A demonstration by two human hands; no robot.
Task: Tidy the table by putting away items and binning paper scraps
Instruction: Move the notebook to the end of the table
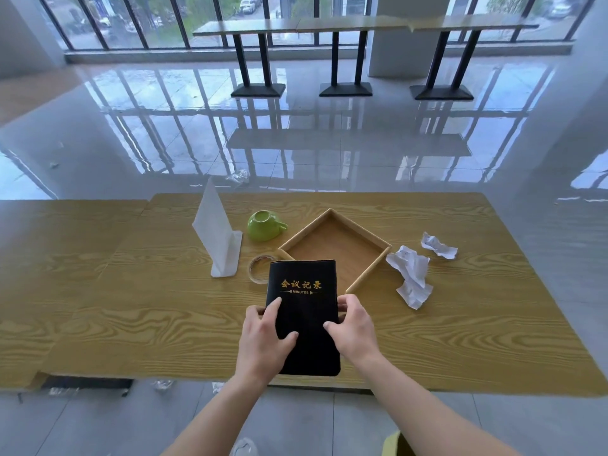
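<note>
— Two hands are holding one thing now, yes? What is lying around them, from big to small?

— Biggest is the wooden table (460,340). On it, the square wooden tray (332,248) is sitting turned like a diamond, and it looks empty. Then the black notebook (304,311), then the white folded stand (218,238) at about 11 o'clock from the hands, then the larger crumpled paper (413,274) at 2 o'clock. After this the green cup (263,225), lying on its side at 12 o'clock, the smaller paper scrap (439,245), and the tape roll (260,268) just beside the notebook's far left corner.

— And the hands?

— The left hand (263,337) is closing on the notebook's left edge, with fingers spreading over the cover. The right hand (353,327) is gripping the right edge. Both are holding the near half of the book.

— Which relation is deciding the next move?

— The notebook's long axis is pointing from 6 to 12 o'clock, away from the person. Its far edge is already overlapping the near corner of the tray in this view; I cannot tell if it is touching. The tray is lying at about 1 o'clock from the hands, so I am judging the right hand is a little nearer. Because the tray is rotated, the book is probably needing a turn to lie flat inside the walls.

— The paper scraps?

— They are waiting at the right, well apart from both hands. No bin is clearly showing.
</note>
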